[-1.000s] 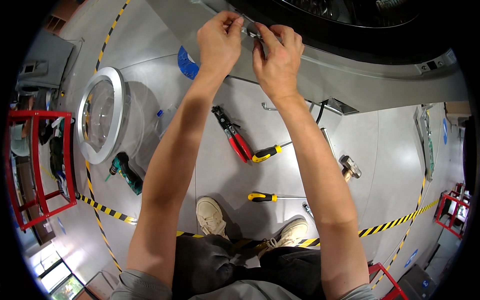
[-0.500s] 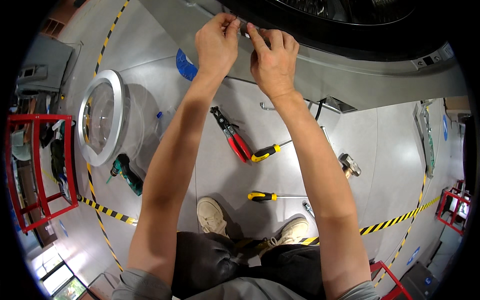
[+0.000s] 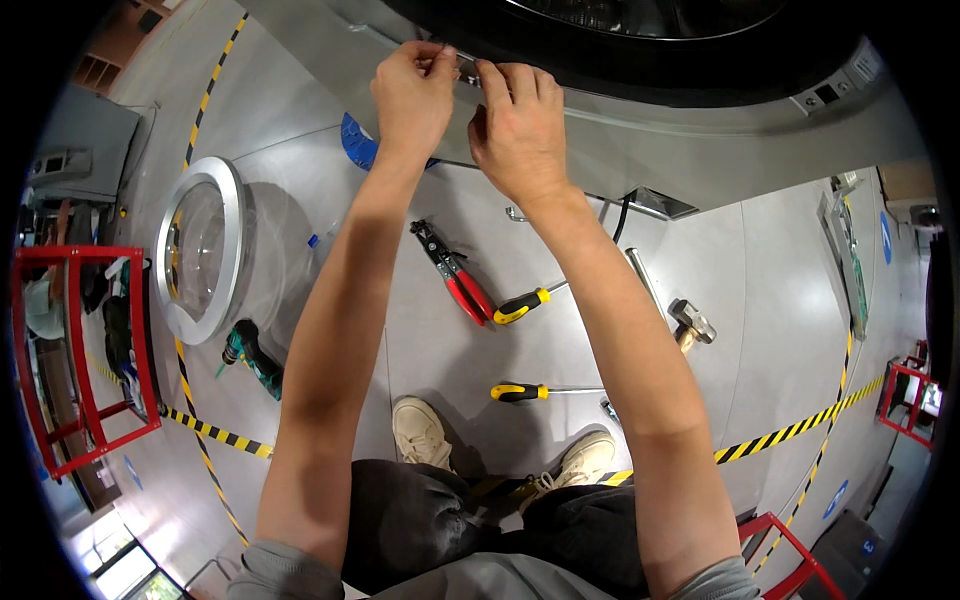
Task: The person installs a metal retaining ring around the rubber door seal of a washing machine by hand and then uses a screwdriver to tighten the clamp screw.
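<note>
Both my hands are raised to the lower edge of a black rubber door gasket (image 3: 650, 75) on a grey washing machine front (image 3: 700, 165). My left hand (image 3: 412, 108) is closed, thumb and forefinger pinched together at the gasket's rim. Whatever lies between those fingertips is too small to make out. Close beside it, my right hand (image 3: 525, 130) has its fingers bent and pressed against the same rim. Its thumb is mostly hidden, as is anything under the fingertips. A thin, light strip shows in the gap between the two hands.
Below my arms on the floor lie red-handled pliers (image 3: 465, 288), yellow-black screwdrivers (image 3: 520, 306), a hammer (image 3: 692, 322) and a metal rod (image 3: 646, 282). To the left are a round washer door (image 3: 232, 255) and a cordless drill (image 3: 258, 362). Red metal frames (image 3: 72, 350) stand at the sides.
The view has shifted slightly, with the machine sliding left and up in it. My right forefinger was stretched along the rim and is now more bent. Both hands stay at the gasket's edge.
</note>
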Available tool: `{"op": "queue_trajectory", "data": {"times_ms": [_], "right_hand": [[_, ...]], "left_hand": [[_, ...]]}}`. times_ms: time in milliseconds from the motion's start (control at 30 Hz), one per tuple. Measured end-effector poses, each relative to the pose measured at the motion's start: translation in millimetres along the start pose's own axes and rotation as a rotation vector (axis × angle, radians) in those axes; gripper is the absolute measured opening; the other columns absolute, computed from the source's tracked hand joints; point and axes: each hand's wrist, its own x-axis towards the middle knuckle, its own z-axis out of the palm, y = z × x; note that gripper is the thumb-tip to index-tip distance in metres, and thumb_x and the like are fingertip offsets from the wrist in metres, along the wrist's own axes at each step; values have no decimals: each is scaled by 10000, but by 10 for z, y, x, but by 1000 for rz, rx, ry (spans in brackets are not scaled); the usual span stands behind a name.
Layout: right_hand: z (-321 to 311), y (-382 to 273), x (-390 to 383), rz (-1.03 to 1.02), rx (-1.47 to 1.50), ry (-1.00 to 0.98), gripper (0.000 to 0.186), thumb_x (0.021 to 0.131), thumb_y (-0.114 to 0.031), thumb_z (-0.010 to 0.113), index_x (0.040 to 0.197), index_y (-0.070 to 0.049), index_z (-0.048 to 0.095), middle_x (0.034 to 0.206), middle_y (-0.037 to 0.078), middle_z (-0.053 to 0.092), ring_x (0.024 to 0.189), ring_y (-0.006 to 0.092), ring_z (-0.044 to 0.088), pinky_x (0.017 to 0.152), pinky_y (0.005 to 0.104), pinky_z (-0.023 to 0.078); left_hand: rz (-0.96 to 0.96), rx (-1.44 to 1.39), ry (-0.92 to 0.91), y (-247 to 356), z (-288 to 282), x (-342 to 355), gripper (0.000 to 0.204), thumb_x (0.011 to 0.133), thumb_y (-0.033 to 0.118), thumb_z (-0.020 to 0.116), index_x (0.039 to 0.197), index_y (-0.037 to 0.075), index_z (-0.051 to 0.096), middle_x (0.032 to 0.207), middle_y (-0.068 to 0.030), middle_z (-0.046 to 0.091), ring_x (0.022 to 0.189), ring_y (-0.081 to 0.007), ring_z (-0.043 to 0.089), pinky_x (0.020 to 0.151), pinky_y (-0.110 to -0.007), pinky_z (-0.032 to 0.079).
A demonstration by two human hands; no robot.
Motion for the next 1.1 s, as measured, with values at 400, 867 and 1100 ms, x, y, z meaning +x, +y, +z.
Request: {"op": "queue_trajectory", "data": {"times_ms": [400, 867, 1100], "right_hand": [[-649, 522, -169, -49, -254, -110, 423, 709, -62, 655, 1127, -36, 593, 1098, 115, 582, 1019, 300, 546, 908, 416, 426], [-823, 874, -333, -147, -298, 2, 440, 657, -46, 684, 1091, 16, 640, 1098, 120, 590, 1056, 282, 555, 938, 385, 458], [-846, 824, -330, -111, -326, -20, 420, 662, -80, 674, 1070, 16, 646, 1055, 119, 594, 1038, 282, 557, 919, 372, 460]], "left_hand": [[-35, 90, 23, 55, 50, -44, 194, 940, 115, 641, 978, -75, 627, 848, -102, 693, 794, -127, 669, 708, -235, 528], [-15, -111, 47, -88, 53, -44, 208, 911, 126, 665, 926, -81, 640, 785, -108, 697, 720, -145, 664, 680, -261, 505], [-136, -301, -36, -62, 40, -65, 174, 938, 91, 645, 1007, -66, 612, 916, -124, 673, 824, -151, 657, 735, -235, 536]]}}
